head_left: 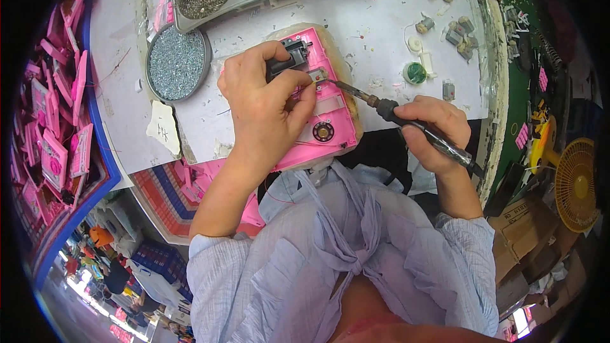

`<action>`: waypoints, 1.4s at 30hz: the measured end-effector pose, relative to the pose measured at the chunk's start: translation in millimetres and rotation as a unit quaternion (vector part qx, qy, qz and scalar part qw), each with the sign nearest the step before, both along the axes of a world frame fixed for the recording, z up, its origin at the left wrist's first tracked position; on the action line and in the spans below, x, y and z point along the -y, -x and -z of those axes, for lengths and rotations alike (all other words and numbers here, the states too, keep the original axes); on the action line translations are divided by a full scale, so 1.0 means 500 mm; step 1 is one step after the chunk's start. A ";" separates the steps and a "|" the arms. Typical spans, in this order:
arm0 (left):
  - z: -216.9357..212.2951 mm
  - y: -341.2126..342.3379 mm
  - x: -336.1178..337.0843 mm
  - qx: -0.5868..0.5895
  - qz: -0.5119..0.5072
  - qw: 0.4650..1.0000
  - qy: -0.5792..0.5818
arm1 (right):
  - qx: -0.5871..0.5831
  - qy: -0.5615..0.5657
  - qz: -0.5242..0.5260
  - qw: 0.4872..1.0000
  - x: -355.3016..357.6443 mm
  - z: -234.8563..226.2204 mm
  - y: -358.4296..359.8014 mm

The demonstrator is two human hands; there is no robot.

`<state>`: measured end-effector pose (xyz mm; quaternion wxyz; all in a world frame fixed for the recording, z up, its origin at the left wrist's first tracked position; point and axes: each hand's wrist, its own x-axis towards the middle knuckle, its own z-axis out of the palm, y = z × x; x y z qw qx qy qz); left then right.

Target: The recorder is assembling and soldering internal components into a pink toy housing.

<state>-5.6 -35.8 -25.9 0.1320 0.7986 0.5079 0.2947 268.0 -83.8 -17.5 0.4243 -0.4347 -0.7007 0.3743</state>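
The pink shell (321, 98) is being kept on a pad at the table's (381, 25) near edge. It is being pressed down by the left hand (264, 105), whose fingers are pinching a wire over it. A soldering iron (387, 111) is being gripped by the closed right hand (435, 130), right of the shell, with its tip being held on the shell's top. A round dish of screws (176, 62) is being left to the shell's left.

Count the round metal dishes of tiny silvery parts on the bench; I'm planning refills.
1: the round metal dish of silvery parts sits left of the left hand; others may be hidden.
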 end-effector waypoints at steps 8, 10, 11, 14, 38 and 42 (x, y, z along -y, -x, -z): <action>-0.009 0.002 -0.002 -0.022 0.013 1.000 0.002 | -0.004 -0.022 -0.003 1.000 -0.005 0.005 0.009; -0.010 0.003 -0.002 -0.023 0.014 1.000 0.004 | 0.001 -0.027 -0.008 1.000 -0.008 0.000 0.010; -0.010 0.003 -0.001 -0.022 0.014 1.000 0.006 | 0.006 -0.031 -0.010 0.999 -0.009 -0.001 0.010; -0.010 0.004 -0.002 -0.019 0.017 1.000 0.004 | 0.023 -0.053 -0.017 0.998 -0.013 -0.004 0.010; -0.016 0.004 0.001 -0.022 0.010 1.000 0.000 | 0.041 -0.107 -0.010 0.993 -0.023 -0.020 -0.005; -0.015 -0.001 0.000 -0.020 0.004 1.000 0.000 | 0.033 -0.102 -0.015 0.994 -0.027 -0.014 -0.001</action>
